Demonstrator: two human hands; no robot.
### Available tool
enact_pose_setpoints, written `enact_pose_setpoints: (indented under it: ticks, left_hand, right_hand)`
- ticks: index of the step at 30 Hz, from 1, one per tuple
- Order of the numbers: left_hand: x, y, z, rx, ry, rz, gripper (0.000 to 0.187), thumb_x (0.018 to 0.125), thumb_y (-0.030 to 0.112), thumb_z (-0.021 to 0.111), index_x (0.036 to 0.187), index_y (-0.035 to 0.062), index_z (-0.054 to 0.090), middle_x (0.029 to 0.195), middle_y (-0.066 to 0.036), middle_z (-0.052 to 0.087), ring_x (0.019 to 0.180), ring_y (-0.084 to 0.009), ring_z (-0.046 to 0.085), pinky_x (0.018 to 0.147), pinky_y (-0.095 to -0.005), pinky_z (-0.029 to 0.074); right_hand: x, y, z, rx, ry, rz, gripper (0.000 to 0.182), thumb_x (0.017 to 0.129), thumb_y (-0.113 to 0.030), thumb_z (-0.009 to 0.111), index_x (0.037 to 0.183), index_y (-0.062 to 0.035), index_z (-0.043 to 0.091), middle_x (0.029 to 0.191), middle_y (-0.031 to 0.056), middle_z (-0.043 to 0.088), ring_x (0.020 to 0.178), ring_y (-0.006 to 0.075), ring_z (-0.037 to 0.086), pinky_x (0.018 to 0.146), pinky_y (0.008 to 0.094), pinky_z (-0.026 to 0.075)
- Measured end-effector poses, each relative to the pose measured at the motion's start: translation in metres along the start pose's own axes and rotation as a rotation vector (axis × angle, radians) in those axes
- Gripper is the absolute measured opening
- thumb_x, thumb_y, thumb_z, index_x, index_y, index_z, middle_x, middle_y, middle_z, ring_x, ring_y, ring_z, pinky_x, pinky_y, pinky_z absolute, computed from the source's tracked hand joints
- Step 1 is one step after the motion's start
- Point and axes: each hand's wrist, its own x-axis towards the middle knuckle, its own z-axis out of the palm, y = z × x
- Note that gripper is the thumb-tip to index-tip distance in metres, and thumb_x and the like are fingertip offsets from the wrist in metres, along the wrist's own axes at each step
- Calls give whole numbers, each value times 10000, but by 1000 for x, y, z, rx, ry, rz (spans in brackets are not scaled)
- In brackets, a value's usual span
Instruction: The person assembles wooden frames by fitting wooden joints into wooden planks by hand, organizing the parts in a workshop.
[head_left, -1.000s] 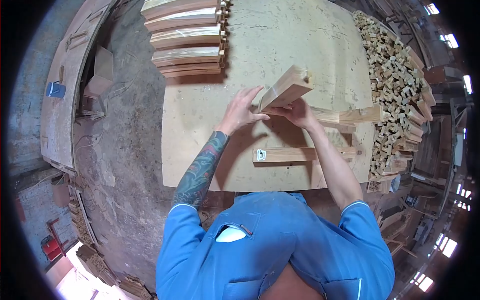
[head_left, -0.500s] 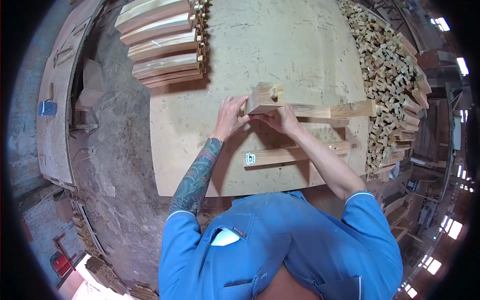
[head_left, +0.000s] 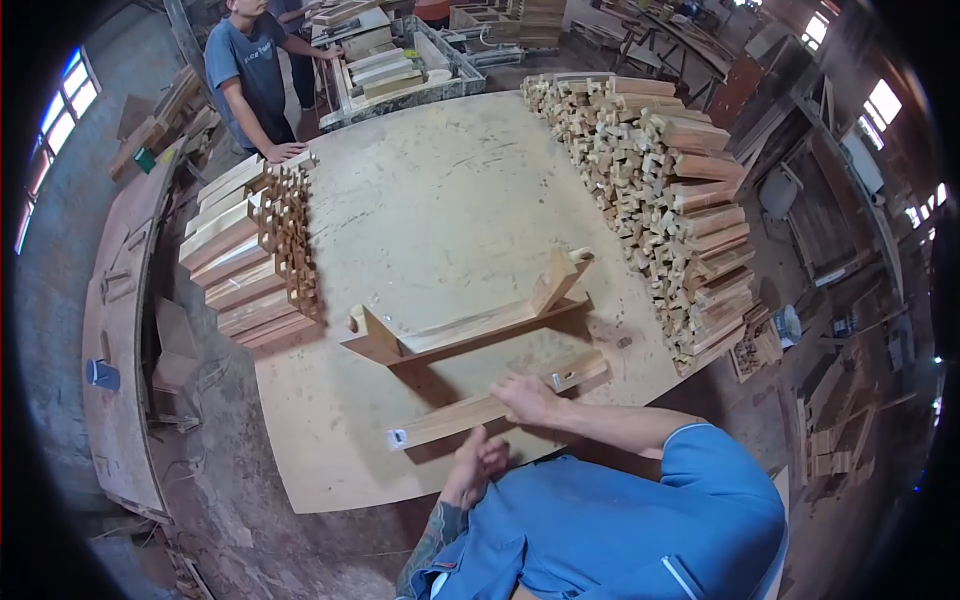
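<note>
A long wooden rail (head_left: 450,420) lies near the front edge of the pale tabletop, with a white marked patch at its left end and another pale patch toward the right. My right hand (head_left: 527,398) is closed over the middle of this rail. My left hand (head_left: 477,466) hovers just in front of the rail, fingers loosely bent and apart, with nothing in it. Beyond them stands a U-shaped wooden assembly (head_left: 465,333), a long piece with a short post at each end. Round-ended tenons show on the posts.
Stacked wooden pieces (head_left: 240,250) line the table's left side. A larger pile of tenoned pieces (head_left: 640,170) fills the right side. A person in a grey shirt (head_left: 243,75) rests a hand by the left stack. A side bench (head_left: 125,330) with a blue container (head_left: 102,375) stands farther left.
Both my hands have left the wooden assembly, which now stands on the table with a post at each end. My right hand has come to the front rail. The view has tilted up.
</note>
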Motion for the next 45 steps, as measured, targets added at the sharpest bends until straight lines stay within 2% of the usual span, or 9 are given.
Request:
enact_pose_setpoints:
  ticks: [4, 7, 12, 16, 21, 28, 38, 44, 45]
  left_hand:
    - [15, 24, 47, -356, 96, 362, 418, 901, 393, 675, 1190, 100, 601, 1060, -66, 642, 962, -167, 610, 788, -314, 535]
    - [-9, 35, 72, -138, 93, 574, 516, 886, 275, 687, 1328, 72, 516, 1126, -76, 631, 1043, -176, 606, 871, -322, 527]
    - [-57, 80, 134, 115, -223, 875, 713, 877, 217, 683, 1468, 46, 324, 1305, -154, 528, 1223, -261, 530, 1008, -413, 475]
    - [-51, 92, 125, 141, -82, 1032, 729, 876, 247, 713, 1457, 36, 327, 1368, -167, 493, 1244, -263, 519, 1020, -413, 462]
    - [-90, 132, 72, 280, 339, 1230, 476, 997, 350, 525, 1318, -1, 516, 1203, -119, 634, 1044, -190, 629, 915, -344, 500]
    - [-173, 216, 55, 451, 587, 1514, 415, 1024, 361, 473, 1251, 32, 587, 1102, -84, 688, 977, -152, 644, 868, -298, 496]
    - [-172, 284, 107, 939, 472, 1558, 432, 1002, 376, 522, 1192, 9, 646, 1087, -80, 692, 968, -130, 618, 855, -262, 463]
    - [-116, 314, 128, 1395, 644, 1333, 521, 1000, 461, 468, 1205, 11, 630, 1136, -158, 681, 1049, -226, 634, 897, -322, 471]
    - [-96, 317, 121, 1559, 726, 1044, 566, 990, 520, 392, 1221, 64, 635, 1145, -181, 668, 1078, -307, 615, 931, -384, 463]
  right_hand:
    - [-29, -14, -18, 70, 288, -75, 433, 665, -235, 787, 998, -74, 563, 937, 143, 616, 930, 325, 619, 725, 455, 536]
    - [-33, 14, -87, 419, 67, -99, 516, 764, -395, 768, 1098, -42, 595, 1130, 180, 607, 1017, 377, 592, 885, 450, 487]
    - [-28, 54, -147, 895, -375, -187, 782, 911, -493, 618, 1486, -44, 334, 1453, 171, 448, 1322, 272, 446, 1073, 353, 358]
    - [-51, 16, -233, 561, 73, -102, 709, 882, -469, 665, 1462, -139, 427, 1144, 192, 662, 1068, 218, 629, 922, 334, 480]
    - [-15, 31, -295, -147, 243, -134, 646, 839, -492, 683, 1411, -251, 505, 794, 110, 627, 740, 235, 628, 701, 356, 499]
    - [43, 46, -281, -121, 205, -297, 606, 851, -517, 659, 1399, -303, 513, 743, 94, 594, 710, 255, 608, 666, 377, 482]
    - [55, 41, -278, -200, 185, -366, 609, 850, -538, 646, 1403, -326, 504, 696, 89, 577, 644, 259, 601, 632, 394, 486]
    - [62, 49, -271, -267, 252, -412, 623, 829, -551, 646, 1398, -339, 508, 666, 67, 554, 604, 246, 586, 584, 387, 486]
    - [63, 50, -270, -279, 242, -410, 619, 831, -544, 648, 1398, -341, 507, 652, 64, 538, 592, 246, 576, 578, 384, 486]
